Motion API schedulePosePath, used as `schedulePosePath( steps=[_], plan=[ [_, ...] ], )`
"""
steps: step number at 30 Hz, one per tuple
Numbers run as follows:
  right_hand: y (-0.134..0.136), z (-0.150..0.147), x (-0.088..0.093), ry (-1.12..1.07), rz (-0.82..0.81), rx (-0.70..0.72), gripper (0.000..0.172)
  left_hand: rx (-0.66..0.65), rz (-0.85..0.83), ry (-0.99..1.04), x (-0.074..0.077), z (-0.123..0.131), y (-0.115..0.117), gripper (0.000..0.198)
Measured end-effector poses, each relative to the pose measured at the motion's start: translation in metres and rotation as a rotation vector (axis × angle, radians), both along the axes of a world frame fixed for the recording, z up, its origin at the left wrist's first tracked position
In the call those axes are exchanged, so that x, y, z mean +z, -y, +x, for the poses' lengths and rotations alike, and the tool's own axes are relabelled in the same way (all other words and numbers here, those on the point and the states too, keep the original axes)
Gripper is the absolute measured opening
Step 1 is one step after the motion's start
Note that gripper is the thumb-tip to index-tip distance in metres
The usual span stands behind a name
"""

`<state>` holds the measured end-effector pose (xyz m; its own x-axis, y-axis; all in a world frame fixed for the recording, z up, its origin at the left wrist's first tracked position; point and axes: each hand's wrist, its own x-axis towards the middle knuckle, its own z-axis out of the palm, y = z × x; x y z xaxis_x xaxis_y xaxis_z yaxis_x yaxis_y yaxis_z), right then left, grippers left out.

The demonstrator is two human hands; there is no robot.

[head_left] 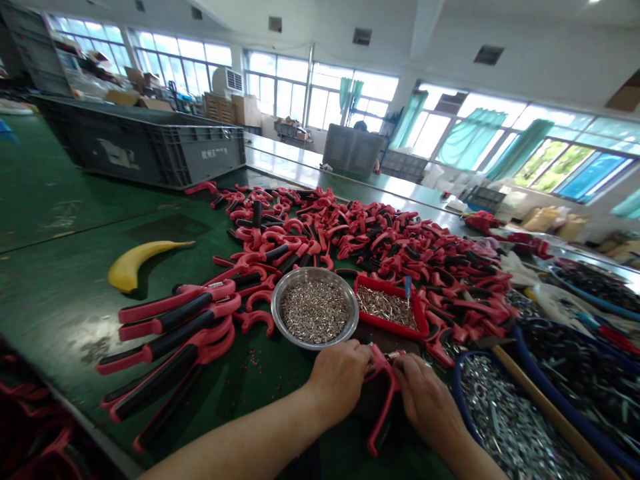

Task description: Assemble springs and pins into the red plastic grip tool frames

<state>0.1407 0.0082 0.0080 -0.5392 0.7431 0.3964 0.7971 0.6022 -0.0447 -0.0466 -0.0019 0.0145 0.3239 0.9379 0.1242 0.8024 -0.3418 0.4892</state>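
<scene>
Both my hands meet at the near edge of the green table (55,280). My left hand (337,377) is closed around the top of a red plastic handle part (383,400). My right hand (425,400) grips the same part from the right, fingers pinched at a small metal spring or screw on its top end. Just beyond my hands sits a round steel bowl (315,310) full of small metal pieces. Beside it is a red tray (390,310) of similar bits.
A big heap of red and black handle parts (370,237) covers the table's middle. Finished long-handled pieces (175,333) lie at the left, near a yellow curved horn shape (140,260). A grey crate (145,143) stands far left. Blue-rimmed tubs (505,413) of metal hardware sit right.
</scene>
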Motion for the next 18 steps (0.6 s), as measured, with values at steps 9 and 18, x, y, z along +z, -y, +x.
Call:
schedulePosePath(
  steps=[9, 18],
  plan=[
    [-0.0011, -0.0015, -0.0051, 0.313, 0.205, 0.02, 0.037, 0.001, -0.011, -0.016, 0.0047, -0.0002, 0.0008, 0.019],
    [0.001, -0.0023, -0.007, 0.277, 0.245, 0.045, 0.039, 0.005, 0.002, -0.038, 0.0048, 0.0018, 0.0008, 0.019]
  ],
)
